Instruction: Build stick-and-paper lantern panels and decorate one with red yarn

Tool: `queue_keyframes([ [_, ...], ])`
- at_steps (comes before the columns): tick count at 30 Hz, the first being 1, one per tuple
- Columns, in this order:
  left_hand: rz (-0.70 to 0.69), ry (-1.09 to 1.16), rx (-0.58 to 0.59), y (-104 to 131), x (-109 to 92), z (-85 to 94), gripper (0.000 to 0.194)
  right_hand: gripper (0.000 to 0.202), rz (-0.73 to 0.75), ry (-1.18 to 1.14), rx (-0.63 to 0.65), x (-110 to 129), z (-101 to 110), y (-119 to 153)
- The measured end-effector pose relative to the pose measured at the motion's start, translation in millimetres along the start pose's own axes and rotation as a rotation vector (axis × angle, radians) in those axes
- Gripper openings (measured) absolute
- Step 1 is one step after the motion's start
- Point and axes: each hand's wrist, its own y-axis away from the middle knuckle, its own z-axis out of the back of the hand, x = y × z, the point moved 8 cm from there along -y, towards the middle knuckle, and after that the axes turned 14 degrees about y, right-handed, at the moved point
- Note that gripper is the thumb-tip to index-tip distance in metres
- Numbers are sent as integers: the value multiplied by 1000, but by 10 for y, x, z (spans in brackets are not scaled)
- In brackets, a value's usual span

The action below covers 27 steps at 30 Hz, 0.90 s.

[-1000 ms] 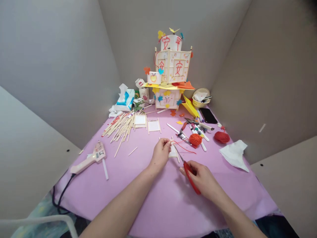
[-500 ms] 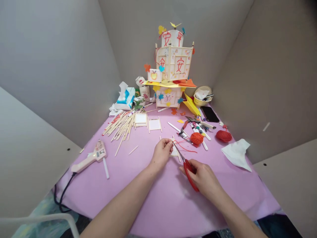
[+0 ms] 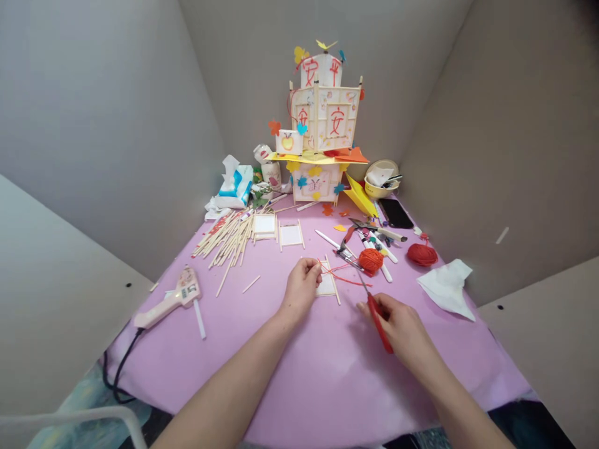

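Observation:
My left hand [image 3: 303, 284] is pinched on a thin red thread [image 3: 349, 279] near the middle of the table. Just beneath its fingertips lies a small stick frame with a white panel [image 3: 326, 285]. The thread trails rightward, close to an orange-red yarn ball [image 3: 371, 261]. My right hand [image 3: 403, 324] is wrapped around red-handled scissors [image 3: 381, 321], whose blades point up and left, apart from my left hand. Two more stick frames, one at the left [image 3: 264, 225] and one at the right [image 3: 291, 235], lie farther back.
A decorated paper-and-stick lantern tower [image 3: 327, 125] stands at the back. Loose sticks [image 3: 234, 236] and a glue gun [image 3: 180, 296] lie left. Pliers [image 3: 349, 237], pens, a dark red yarn ball [image 3: 422, 254], a phone [image 3: 395, 213] and a white cloth [image 3: 447, 287] are on the right.
My right hand and the scissors have moved right, away from my left hand. My left hand has shifted slightly left, uncovering more of the small frame.

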Motion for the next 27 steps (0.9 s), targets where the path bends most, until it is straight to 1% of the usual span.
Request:
queue_keyframes([
  [2, -48, -5, -24, -42, -65, 44, 6, 34, -35, -49, -63, -136, 111, 0],
  [4, -84, -3, -42, -85, -127, 74, 6, 28, -50, -31, -122, -232, 198, -37],
  [5, -94, -2, -47, -104, -149, 82, 8, 24, -39, 3, -140, -242, 220, -77],
  [7, -103, -3, -55, -133, -174, 90, 10, 17, 35, 106, -155, -167, 215, -199],
  [9, -108, -10, -60, -146, -180, 94, 11, 12, 157, 252, -156, 6, 152, -344],
  [11, -115, -24, -60, -154, -180, 96, 12, 10, 237, 393, -155, 163, 62, -478],
  [13, -125, -43, -54, -177, -187, 93, 13, 10, 247, 468, -149, 238, -12, -572],
  [16, -152, -76, -41, -291, -249, 61, 12, 10, 211, 475, -137, 201, -34, -581],
  [18, -184, -100, -25, -435, -340, 0, 10, 9, 156, 399, -121, 86, 32, -494],
  [20, -227, -122, 8, -610, -466, -101, 7, 5, 70, 192, -85, -73, 147, -350],
  [21, -252, -131, 32, -696, -536, -163, 8, 3, 54, 72, -60, -126, 209, -264],
  [22, -275, -143, 68, -771, -602, -233, 12, 6, 55, -25, -42, -155, 280, -174],
  [23, -292, -164, 121, -826, -660, -313, 20, 8, 75, -91, -40, -156, 366, -86],
  [25, -325, -288, 243, -845, -743, -474, 41, 13, 119, -172, -18, -116, 511, 62],
  [26, -340, -360, 267, -806, -771, -515, 46, 14, 130, -203, 10, -85, 557, 115],
  [27, -351, -426, 269, -733, -790, -530, 46, 14, 135, -235, 45, -47, 583, 152],
])
